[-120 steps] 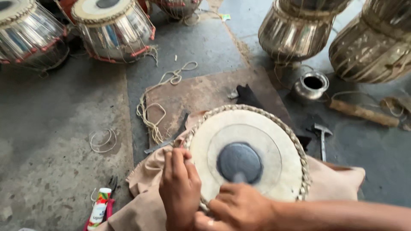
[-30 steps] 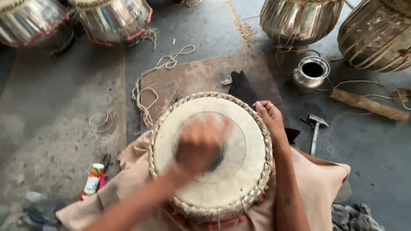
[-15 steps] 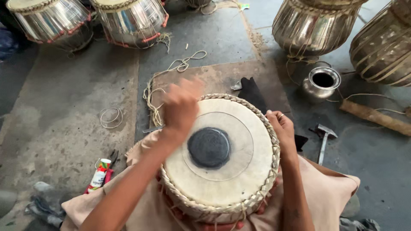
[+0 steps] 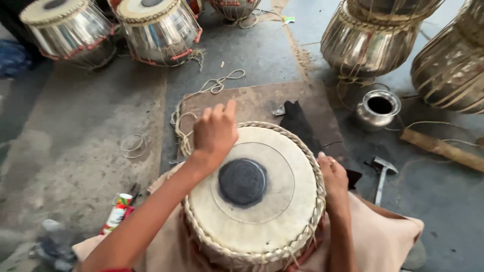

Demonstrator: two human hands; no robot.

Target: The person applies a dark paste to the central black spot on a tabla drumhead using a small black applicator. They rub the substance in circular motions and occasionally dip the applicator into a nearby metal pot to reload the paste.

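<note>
A round drum (image 4: 262, 201) with a pale skin, a black centre spot and a braided rim rests on a tan cloth (image 4: 383, 236) in front of me. My left hand (image 4: 216, 132) hovers over the drum's far left edge, fingers loosely together, holding nothing. My right hand (image 4: 333, 174) presses against the drum's right rim, steadying it.
A small hammer (image 4: 380, 174) lies right of the drum, by a metal pot (image 4: 377, 108) and a wooden stick (image 4: 443, 148). Shiny metal drum shells (image 4: 373, 38) stand at back right, finished drums (image 4: 159, 30) at back left. Cord (image 4: 201, 95), a black cloth (image 4: 297, 123) and a tube (image 4: 117, 211) lie around.
My left hand has lifted from the drum's centre to its far left edge, uncovering the black spot. My right hand stays on the right rim.
</note>
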